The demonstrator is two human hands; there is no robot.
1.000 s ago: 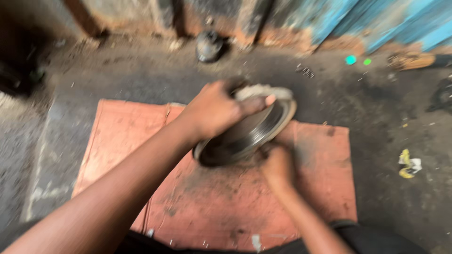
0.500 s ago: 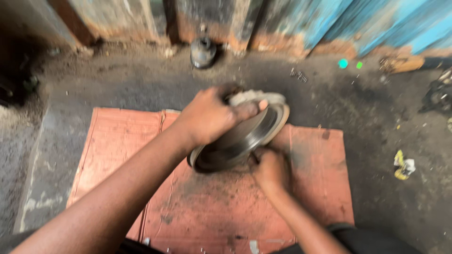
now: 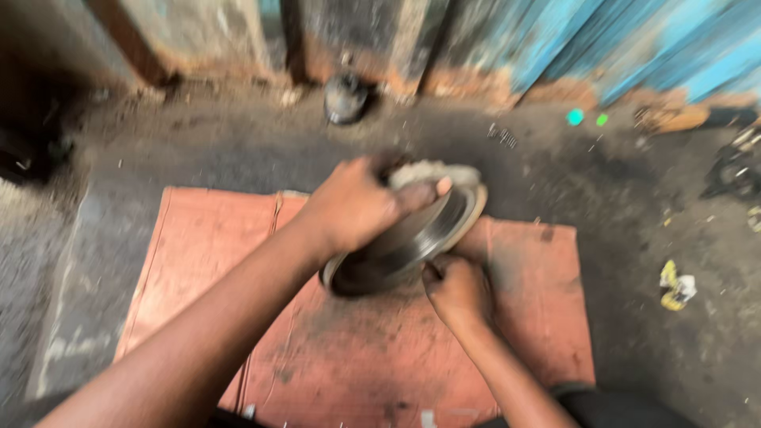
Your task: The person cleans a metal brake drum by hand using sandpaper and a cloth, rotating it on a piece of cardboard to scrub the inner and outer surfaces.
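Left hand [image 3: 357, 208] clamped over tilted round metal disc [image 3: 412, 242], cloth wad [image 3: 432, 173] under fingers, centre frame on reddish cardboard sheet [image 3: 198, 261]. Right hand [image 3: 458, 289] fisted against disc's lower edge, at 5 o'clock. Yellow-white crumpled wrapper [image 3: 674, 287] at 3 o'clock on floor. Small dark round part [image 3: 345, 97] at 12 o'clock by wall.

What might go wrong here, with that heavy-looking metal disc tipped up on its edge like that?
The metal disc stands tilted on the cardboard sheet, steadied by the left hand holding a rag. If that grip slips, it could drop. The right hand sits tucked at the lower rim, so its fingers might get pinched. The cardboard looks greasy, so the edge may slide.
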